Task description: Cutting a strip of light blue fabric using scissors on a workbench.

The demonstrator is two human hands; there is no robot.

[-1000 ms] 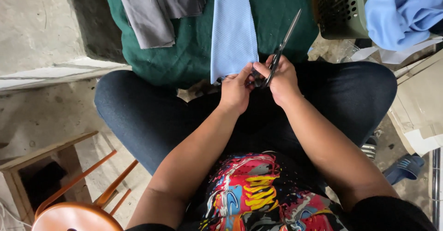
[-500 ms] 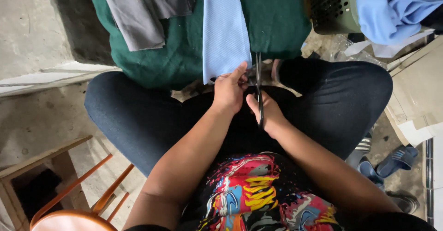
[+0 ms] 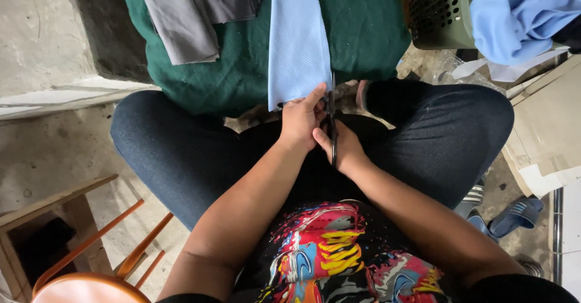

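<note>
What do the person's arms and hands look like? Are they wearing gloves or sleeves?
No gloves. Both the left hand and the right hand are bare, and the forearms are bare too. No rings, watch or bracelets show. Black short sleeves show at the upper arms.

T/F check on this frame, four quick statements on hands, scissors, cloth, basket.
1. The right hand holds black scissors. True.
2. The left hand grips a red cloth. False: it holds the end of a light blue cloth strip.
3. The strip lies over a dark green cloth. True.
4. The perforated basket sits at lower left. False: it is at upper right; a wooden chair is lower left.
</note>
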